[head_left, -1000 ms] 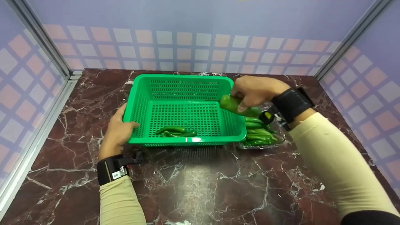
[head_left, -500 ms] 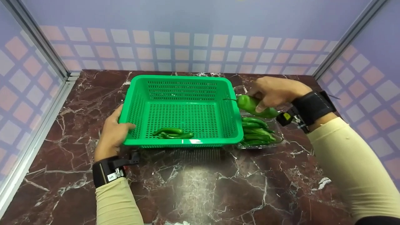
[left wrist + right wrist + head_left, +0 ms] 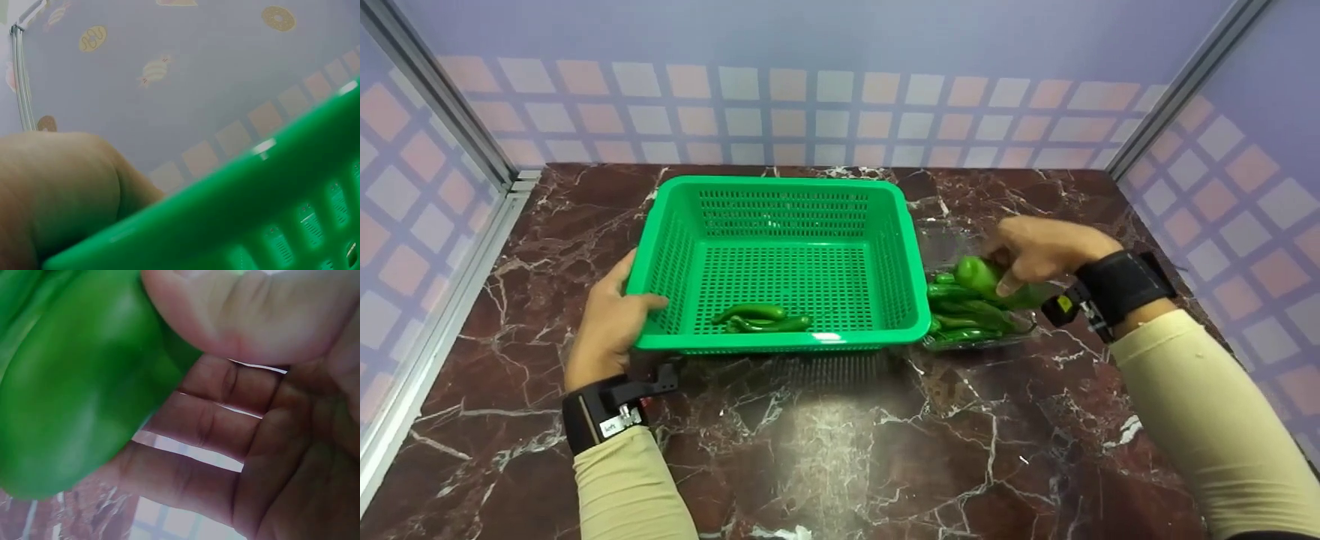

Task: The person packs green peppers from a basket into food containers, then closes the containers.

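My left hand (image 3: 611,322) grips the left rim of a green perforated plastic basket (image 3: 913,262). Its thumb lies over the rim, and the fingers are hidden outside the wall. In the left wrist view the hand appears beside the sloping basket rim (image 3: 225,191). My right hand (image 3: 1039,251) pinches a large light-green pepper (image 3: 976,275) between thumb and fingers, low over a clear plastic tray (image 3: 960,346) of slim green peppers (image 3: 967,311). The right wrist view shows the pepper's smooth body (image 3: 84,399) close up. Several slim green peppers (image 3: 769,325) lie at the basket's near side.
The basket and tray stand side by side on a dark red marbled tabletop (image 3: 840,450). A tiled-pattern back wall (image 3: 832,97) rises behind them, with panels and metal corner frames at left and right.
My right hand has carried the large pepper rightward and down, from the basket's right rim to low over the tray. The left hand keeps its grip on the basket.
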Available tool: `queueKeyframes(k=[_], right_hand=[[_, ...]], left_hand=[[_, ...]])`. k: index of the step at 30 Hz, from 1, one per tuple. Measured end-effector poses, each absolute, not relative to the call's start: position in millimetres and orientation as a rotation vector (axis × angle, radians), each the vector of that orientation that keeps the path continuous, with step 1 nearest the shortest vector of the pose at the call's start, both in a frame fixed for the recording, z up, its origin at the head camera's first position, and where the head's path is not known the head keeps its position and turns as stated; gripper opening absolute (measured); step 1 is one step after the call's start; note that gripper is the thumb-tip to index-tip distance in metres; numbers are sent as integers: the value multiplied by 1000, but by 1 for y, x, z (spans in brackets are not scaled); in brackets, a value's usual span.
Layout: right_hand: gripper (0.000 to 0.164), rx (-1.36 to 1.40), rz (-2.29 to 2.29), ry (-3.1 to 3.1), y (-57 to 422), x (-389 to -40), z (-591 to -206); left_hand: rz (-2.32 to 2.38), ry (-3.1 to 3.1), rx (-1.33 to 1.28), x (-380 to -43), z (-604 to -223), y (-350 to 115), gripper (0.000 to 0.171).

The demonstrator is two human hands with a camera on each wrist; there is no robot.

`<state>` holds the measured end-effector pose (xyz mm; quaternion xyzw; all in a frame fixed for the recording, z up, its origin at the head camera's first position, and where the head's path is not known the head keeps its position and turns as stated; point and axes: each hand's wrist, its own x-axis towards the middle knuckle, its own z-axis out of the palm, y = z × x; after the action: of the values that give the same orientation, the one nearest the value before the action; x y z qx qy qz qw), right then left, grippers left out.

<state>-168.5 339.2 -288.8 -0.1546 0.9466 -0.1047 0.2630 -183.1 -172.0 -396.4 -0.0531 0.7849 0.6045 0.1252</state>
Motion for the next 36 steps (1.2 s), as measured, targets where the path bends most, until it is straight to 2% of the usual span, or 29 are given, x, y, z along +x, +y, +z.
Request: queueKeyframes(k=[6,15,36], right_hand=[[17,-409,-223,2535,343,-167,-309],[43,-444,-97,2598,324,-174,-321],[32,-386,-422,2704,347,-170,-332]], left_hand=[[1736,2302,-169,-183,-394,-171,90],[1744,2312,-184,-183,-399,-173,90],[1739,2299,-171,-185,-397,-170,91]])
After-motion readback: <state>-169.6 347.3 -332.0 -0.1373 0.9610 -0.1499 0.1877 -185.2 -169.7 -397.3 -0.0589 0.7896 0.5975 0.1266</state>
